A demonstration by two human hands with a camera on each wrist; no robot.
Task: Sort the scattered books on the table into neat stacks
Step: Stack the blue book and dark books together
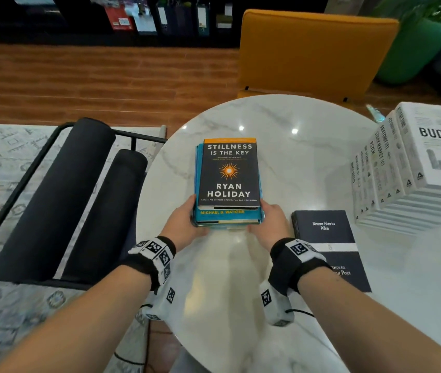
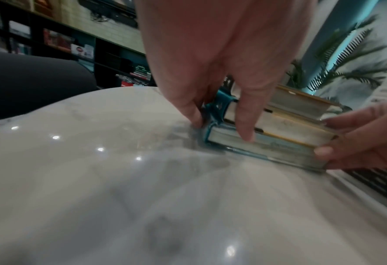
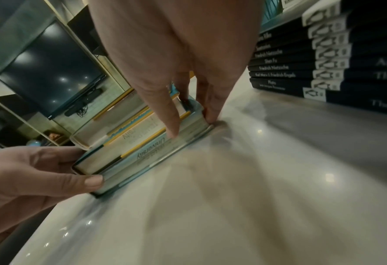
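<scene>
A: Head view status: left hand [image 1: 184,219] and right hand [image 1: 270,222] clamp the near corners of the centre stack [image 1: 228,181] on the table [image 1: 308,146].

B: Completed?

A: White stack [image 1: 413,168] formed at right. The dark book [image 1: 327,238] probably tops another; wrist view is blurred. Centre stack edges remain uneven.

Head looks down; wrist views (low, close) share the book stack [image 2: 276,123].

Right hand [image 3: 176,59] gripping one corner of book stack [image 3: 129,141] on table [image 3: 255,197]; left hand [image 3: 29,175] clasping the other; dark paperbacks [image 3: 323,71] beside.
</scene>
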